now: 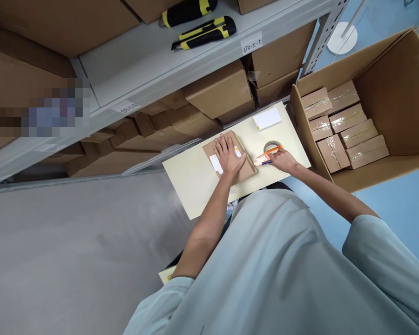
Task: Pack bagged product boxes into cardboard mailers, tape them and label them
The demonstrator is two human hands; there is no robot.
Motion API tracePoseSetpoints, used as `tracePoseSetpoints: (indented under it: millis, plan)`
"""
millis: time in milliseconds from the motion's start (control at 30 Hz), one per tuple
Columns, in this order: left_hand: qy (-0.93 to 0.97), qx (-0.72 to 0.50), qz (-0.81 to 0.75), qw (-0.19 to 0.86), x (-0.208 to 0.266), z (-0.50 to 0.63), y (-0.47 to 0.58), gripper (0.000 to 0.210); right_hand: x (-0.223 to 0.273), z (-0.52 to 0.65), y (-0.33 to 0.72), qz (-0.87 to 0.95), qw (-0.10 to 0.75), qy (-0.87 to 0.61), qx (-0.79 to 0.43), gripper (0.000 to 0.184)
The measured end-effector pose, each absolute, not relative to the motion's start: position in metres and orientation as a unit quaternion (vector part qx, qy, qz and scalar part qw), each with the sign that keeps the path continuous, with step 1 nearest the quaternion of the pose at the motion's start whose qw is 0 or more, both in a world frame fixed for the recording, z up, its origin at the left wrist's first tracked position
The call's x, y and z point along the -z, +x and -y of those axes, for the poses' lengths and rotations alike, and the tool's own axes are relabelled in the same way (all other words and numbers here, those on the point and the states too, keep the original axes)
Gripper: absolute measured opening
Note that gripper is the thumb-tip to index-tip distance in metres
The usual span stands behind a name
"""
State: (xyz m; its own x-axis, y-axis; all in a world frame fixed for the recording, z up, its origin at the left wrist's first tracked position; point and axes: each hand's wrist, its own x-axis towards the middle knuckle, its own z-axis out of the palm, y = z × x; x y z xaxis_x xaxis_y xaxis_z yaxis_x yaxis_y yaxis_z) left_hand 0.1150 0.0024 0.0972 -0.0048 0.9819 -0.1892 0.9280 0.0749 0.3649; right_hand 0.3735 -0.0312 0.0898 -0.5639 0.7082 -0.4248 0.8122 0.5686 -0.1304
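Observation:
My left hand (228, 156) lies flat with its fingers spread on a brown cardboard box (246, 171). White labels (216, 164) stick to the top of that box. Both rest on a cream-coloured table board (185, 177). My right hand (282, 161) is at the right side of the board, fingers drawn together at a slim orange item (274, 150) whose kind I cannot make out. A red-and-white printed piece (260, 160) and a thin blue item (266, 163) are beside these fingers. A tape roll (267, 145) lies just behind them.
A white flat box (267, 119) lies at the board's back. To the right, a large open carton (387, 102) contains several taped small boxes (358, 133). Ahead stands a grey shelf (136, 77) with cartons and two black-and-yellow utility knives (206, 33). A white round stand base (342, 38) is behind the carton.

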Motion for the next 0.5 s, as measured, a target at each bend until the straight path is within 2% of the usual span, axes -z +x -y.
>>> tracePoseSetpoints:
  millis: [233,400,500]
  plan:
    - [0.75,-0.053,-0.613,0.241,-0.111,0.012,0.1,0.078,-0.082,0.056,0.341,-0.908,0.163,0.348,0.165,0.037]
    - [0.713,-0.073,-0.663,0.214,-0.109,0.019,0.111,0.078,-0.08,0.079,0.323,-0.919,0.14,0.327,0.17,0.033]
    - [0.706,-0.082,-0.671,0.21,-0.104,0.025,0.126,0.066,-0.081,0.087,0.311,-0.923,0.135,0.315,0.174,0.034]
